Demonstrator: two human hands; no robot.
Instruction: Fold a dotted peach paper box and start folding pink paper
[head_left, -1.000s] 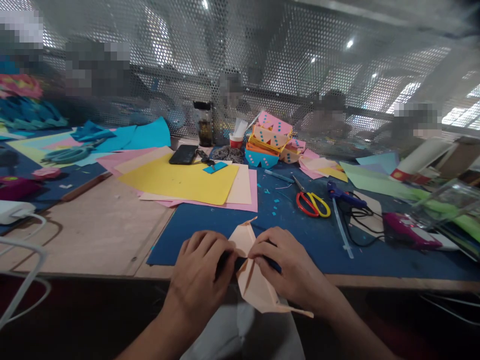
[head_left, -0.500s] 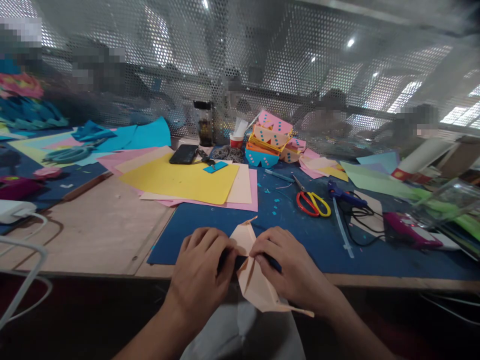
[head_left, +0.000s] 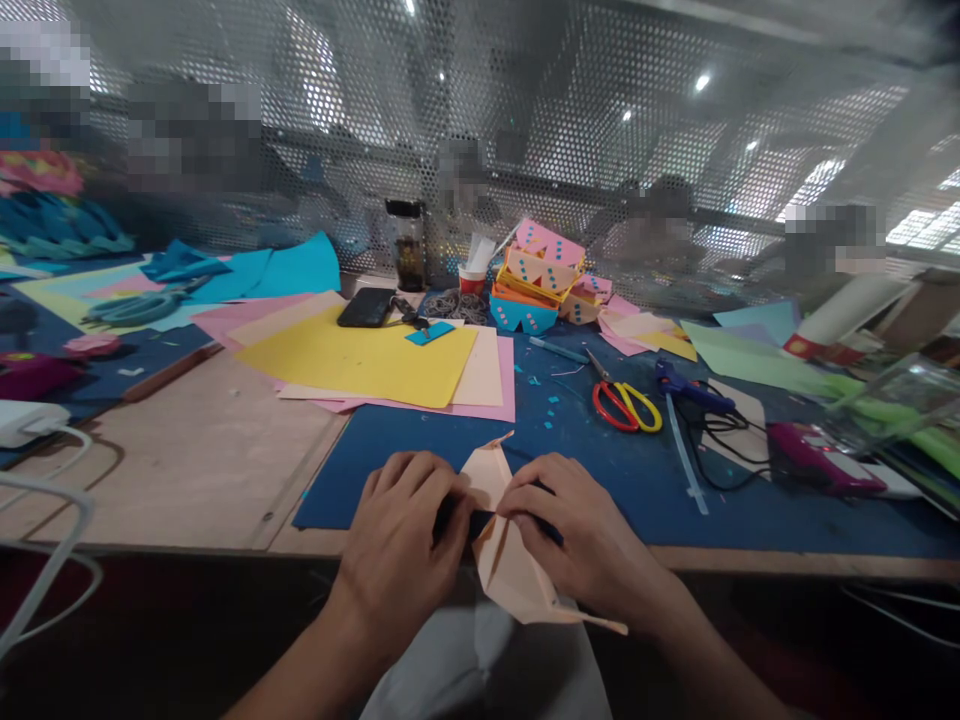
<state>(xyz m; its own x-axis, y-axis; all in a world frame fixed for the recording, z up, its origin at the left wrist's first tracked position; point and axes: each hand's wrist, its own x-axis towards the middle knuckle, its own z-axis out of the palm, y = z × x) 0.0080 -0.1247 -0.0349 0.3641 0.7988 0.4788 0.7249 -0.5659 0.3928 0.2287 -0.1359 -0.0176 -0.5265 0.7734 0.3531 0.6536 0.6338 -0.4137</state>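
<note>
A folded peach paper piece [head_left: 517,575] is between my two hands at the table's front edge, its lower part hanging over my lap. Its narrow middle is pinched by my left hand [head_left: 416,530] from the left and by my right hand [head_left: 562,520] from the right. Both hands have thumb and fingers closed on the paper. One thin twisted end points away from me, the other sticks out to the lower right. Beyond the hands lies a stack of sheets with a yellow sheet [head_left: 375,365] on top.
Red-and-yellow scissors [head_left: 626,405] and a blue glue gun [head_left: 694,388] lie to the right. Folded paper pieces [head_left: 536,280], a paper cup [head_left: 472,280], a phone [head_left: 366,308] and a bottle [head_left: 409,250] stand or lie farther back. White cables [head_left: 75,510] hang at left.
Hardly anything differs. Both hands keep their pinch on the peach paper in the same place, and the view has shifted very slightly.
</note>
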